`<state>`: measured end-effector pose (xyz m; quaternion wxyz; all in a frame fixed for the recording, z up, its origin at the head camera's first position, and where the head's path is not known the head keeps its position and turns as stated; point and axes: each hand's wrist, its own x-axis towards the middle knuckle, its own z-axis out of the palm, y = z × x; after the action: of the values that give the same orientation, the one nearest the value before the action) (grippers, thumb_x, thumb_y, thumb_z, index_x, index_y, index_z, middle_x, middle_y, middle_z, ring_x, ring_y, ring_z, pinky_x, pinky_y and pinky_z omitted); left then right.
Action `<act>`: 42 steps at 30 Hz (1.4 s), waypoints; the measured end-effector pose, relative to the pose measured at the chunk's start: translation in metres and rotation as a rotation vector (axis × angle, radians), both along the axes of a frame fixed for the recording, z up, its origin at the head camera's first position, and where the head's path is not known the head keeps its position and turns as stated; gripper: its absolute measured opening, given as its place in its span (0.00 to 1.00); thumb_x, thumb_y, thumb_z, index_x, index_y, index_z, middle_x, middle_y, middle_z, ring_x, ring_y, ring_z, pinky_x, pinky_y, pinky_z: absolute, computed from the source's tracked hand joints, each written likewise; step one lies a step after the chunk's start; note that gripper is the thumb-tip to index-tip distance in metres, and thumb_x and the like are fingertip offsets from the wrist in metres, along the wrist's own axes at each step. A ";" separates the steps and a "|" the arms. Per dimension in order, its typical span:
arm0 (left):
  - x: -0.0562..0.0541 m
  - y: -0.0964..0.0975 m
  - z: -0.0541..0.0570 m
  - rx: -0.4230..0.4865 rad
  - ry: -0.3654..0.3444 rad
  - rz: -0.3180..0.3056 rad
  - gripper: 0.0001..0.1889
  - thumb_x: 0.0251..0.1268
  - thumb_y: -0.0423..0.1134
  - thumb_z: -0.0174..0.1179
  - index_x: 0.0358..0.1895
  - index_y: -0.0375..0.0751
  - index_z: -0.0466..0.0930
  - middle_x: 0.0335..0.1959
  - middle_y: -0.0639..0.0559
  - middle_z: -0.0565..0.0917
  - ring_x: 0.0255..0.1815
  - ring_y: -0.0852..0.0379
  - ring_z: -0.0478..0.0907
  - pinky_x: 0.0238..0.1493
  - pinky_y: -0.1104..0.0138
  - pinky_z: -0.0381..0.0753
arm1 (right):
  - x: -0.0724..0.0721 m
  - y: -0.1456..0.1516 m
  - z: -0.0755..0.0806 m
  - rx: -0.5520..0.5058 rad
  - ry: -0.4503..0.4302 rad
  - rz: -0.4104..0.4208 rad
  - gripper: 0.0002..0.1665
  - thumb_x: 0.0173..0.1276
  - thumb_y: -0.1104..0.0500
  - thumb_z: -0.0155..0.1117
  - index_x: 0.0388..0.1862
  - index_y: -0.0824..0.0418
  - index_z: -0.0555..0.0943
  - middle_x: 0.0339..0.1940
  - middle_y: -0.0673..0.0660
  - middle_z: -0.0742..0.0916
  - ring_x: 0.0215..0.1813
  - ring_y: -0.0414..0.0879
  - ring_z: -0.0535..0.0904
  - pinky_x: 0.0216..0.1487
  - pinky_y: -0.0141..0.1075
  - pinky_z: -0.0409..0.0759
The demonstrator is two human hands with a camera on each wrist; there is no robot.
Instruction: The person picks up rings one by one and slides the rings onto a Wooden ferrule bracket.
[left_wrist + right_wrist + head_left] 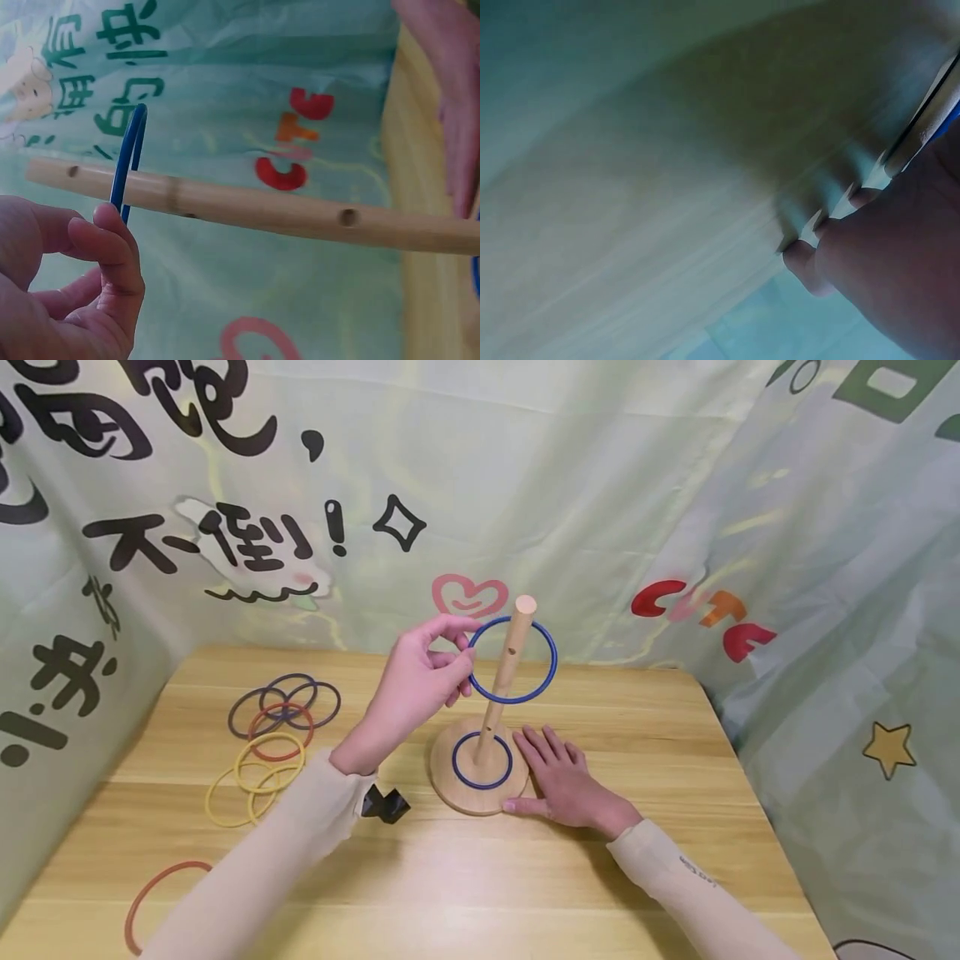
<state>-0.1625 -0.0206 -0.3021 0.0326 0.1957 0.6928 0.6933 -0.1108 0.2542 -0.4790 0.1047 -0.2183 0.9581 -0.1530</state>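
My left hand (416,677) pinches the edge of a blue ring (556,652) between thumb and fingers. The ring encircles the upper part of a wooden peg (504,672); the left wrist view also shows the ring (129,150) around the peg (262,208), near its tip. A second blue ring (455,774) lies around the peg's foot on the round wooden base (472,802). Beside that base my right hand (566,785) lies with its fingers spread, thumb at the base's edge. In the right wrist view the right hand (900,247) is dim.
To the left lie several dark blue rings (232,714), a red ring (311,735) and several yellow rings (210,806). Another red ring (138,893) is at the front left, partly behind my sleeve. A printed cloth (585,485) hangs around the wooden table (660,760).
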 end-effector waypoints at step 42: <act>0.000 0.003 -0.175 -0.363 -0.155 -0.014 0.17 0.71 0.21 0.60 0.60 0.26 0.82 0.28 0.47 0.77 0.16 0.56 0.80 0.18 0.64 0.84 | 0.000 -0.001 0.001 -0.009 0.009 0.010 0.66 0.75 0.26 0.65 0.92 0.62 0.48 0.90 0.67 0.54 0.88 0.72 0.41 0.77 0.75 0.50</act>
<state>-0.1629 -0.0171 -0.4767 0.1255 0.1378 0.8004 0.5698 -0.1105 0.2528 -0.4783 0.1000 -0.2245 0.9567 -0.1560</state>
